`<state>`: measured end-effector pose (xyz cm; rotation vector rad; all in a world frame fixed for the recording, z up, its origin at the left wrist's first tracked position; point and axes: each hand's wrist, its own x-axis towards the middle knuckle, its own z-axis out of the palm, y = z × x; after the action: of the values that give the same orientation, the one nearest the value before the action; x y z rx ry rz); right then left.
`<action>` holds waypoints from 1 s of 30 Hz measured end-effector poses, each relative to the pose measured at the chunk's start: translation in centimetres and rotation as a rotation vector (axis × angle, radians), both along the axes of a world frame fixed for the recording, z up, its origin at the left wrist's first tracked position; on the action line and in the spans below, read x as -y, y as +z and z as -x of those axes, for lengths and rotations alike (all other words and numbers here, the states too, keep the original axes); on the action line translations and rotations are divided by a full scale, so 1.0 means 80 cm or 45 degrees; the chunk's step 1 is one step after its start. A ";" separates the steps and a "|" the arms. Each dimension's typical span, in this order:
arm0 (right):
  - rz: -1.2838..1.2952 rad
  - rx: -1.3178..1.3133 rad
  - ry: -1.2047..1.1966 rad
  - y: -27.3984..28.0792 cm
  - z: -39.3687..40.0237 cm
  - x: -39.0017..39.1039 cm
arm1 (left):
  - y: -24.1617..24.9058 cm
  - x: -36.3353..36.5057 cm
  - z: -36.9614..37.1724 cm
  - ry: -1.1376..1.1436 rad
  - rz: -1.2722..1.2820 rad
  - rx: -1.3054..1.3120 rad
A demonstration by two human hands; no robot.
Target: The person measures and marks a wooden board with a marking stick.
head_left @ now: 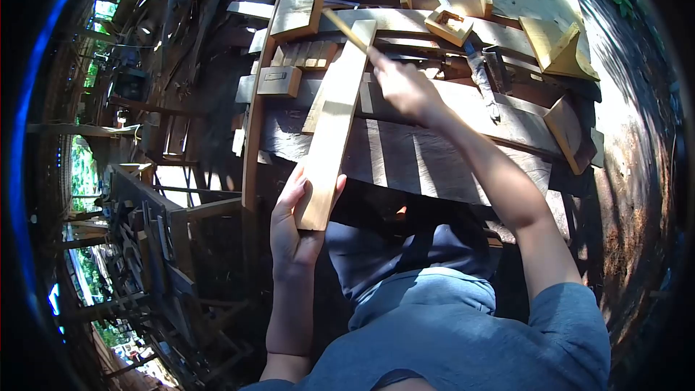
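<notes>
A long pale wooden board [334, 130] slants away from me, sunlit along most of its face. Its near end sits in my left hand [293, 221], thumb on one side and fingertips on the other. My right hand [405, 87] is closed around a thin wooden stick [346, 27], which crosses over the board's far end. What the stick belongs to, if anything, cannot be made out. A thick wooden block [297, 13] lies just past the stick's tip, and a smaller block with a slot outline [279, 81] rests left of the board.
A workbench [434, 166] carries wood pieces. A small wooden piece with a hollow [449, 25], a dark-bladed tool [481, 80] and an angled wooden bracket [561, 47] lie right of the board. An upright plank [253, 130] borders the left side, with stacked timber [156, 232] beyond.
</notes>
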<state>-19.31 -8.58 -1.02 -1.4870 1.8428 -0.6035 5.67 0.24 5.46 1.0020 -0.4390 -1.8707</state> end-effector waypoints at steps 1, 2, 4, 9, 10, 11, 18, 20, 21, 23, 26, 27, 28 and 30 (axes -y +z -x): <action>0.048 -0.016 0.023 -0.008 -0.014 -0.024 | -0.001 -0.001 0.000 0.012 -0.011 0.000; 0.087 -0.030 0.046 -0.017 -0.025 -0.045 | -0.003 -0.003 -0.001 0.023 -0.031 0.002; 0.236 -0.098 0.076 -0.017 -0.021 -0.060 | -0.002 -0.004 -0.004 -0.008 -0.051 -0.040; 0.528 0.019 -0.167 -0.066 0.011 0.060 | -0.003 0.001 -0.011 -0.020 -0.032 -0.039; 0.619 -0.027 -0.198 -0.066 0.009 0.069 | -0.002 0.002 -0.013 -0.019 -0.015 -0.043; 0.459 0.090 -0.177 -0.073 0.013 0.062 | -0.002 0.001 -0.015 0.010 -0.052 -0.058; 0.263 0.088 -0.018 -0.026 -0.004 -0.021 | -0.011 0.005 -0.028 0.060 -0.249 -0.248; 0.352 -0.012 -0.107 -0.055 0.012 0.037 | -0.008 0.004 -0.025 0.060 -0.170 -0.201; 0.389 -0.045 -0.156 -0.075 0.021 0.066 | -0.007 0.007 -0.026 0.050 -0.158 -0.202; 0.400 -0.086 -0.196 -0.092 0.023 0.091 | -0.008 0.009 -0.033 0.100 -0.291 -0.376; 0.255 0.005 -0.079 -0.041 0.003 0.024 | -0.006 0.009 -0.030 0.068 -0.297 -0.482; 0.263 -0.026 -0.012 -0.035 -0.007 -0.002 | -0.006 0.007 -0.027 0.054 -0.269 -0.465; 0.261 -0.045 0.053 -0.030 -0.012 -0.022 | -0.006 0.006 -0.026 0.061 -0.296 -0.460; 0.337 0.151 0.019 -0.037 -0.002 -0.014 | -0.006 0.004 -0.029 0.072 -0.273 -0.364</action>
<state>-19.16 -7.42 -3.99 -1.5939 1.7100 -0.9373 8.02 -0.07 4.99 0.8564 -0.0412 -2.0009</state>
